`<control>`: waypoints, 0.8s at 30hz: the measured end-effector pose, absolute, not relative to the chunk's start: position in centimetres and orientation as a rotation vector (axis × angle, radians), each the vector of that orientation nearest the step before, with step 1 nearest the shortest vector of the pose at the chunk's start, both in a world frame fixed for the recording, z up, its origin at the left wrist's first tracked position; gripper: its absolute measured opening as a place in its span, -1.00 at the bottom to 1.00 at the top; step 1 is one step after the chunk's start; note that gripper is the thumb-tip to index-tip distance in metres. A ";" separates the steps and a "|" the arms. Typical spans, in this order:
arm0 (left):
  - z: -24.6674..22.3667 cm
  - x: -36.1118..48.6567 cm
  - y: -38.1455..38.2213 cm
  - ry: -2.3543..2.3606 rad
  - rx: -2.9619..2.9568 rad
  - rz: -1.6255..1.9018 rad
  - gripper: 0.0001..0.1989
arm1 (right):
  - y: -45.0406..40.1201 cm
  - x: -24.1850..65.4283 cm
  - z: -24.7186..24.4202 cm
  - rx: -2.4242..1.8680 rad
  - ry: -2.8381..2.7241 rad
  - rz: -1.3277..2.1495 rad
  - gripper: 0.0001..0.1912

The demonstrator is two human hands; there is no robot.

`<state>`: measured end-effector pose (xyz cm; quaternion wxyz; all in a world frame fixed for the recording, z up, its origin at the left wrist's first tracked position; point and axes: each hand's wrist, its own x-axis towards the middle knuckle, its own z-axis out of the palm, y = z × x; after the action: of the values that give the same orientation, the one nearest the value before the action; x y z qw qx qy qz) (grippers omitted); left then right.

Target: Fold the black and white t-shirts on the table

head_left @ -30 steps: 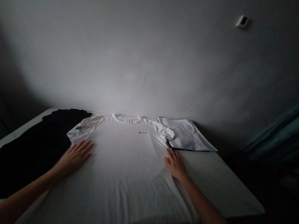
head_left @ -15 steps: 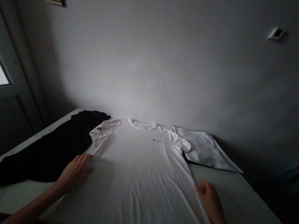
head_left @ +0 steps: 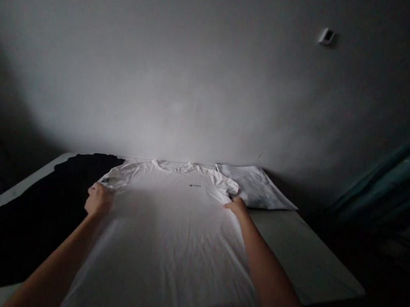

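White T-shirt point(head_left: 161, 251) lies flat, a hand at each side

A pale wall point(head_left: 165, 63) rises behind a long white-topped table point(head_left: 301, 258), with a teal curtain point(head_left: 402, 171) at 3 o'clock in the view and a small wall fitting point(head_left: 327, 36) at 1 o'clock. The shirt lies face up across the middle of the table, its collar point(head_left: 175, 166) at 12 o'clock by the far edge. A dark garment point(head_left: 23, 207) spreads along the shirt's 9 o'clock side, touching it, and a pale flat packet point(head_left: 256, 187) sits at 1 o'clock, just under the sleeve tip. The left hand point(head_left: 98, 199) rests at the shirt's 10 o'clock edge below the sleeve, the right hand point(head_left: 237, 207) at 2 o'clock. The fingers point(head_left: 96, 188) of each hand sit together at the cloth's edge; the dim light hides whether they pinch it. A small dark logo point(head_left: 195, 185) marks the chest.
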<state>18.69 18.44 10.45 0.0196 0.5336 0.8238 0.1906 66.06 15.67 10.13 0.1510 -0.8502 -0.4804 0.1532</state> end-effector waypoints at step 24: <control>9.1 23.0 18.4 2.534 2.541 0.337 -0.53 | 14.3 61.4 8.8 -2.265 -1.821 -0.428 -0.64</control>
<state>22.98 18.35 9.14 -0.2295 0.6862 0.6843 0.0910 61.35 14.33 8.81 0.1018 -0.7671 -0.6166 -0.1450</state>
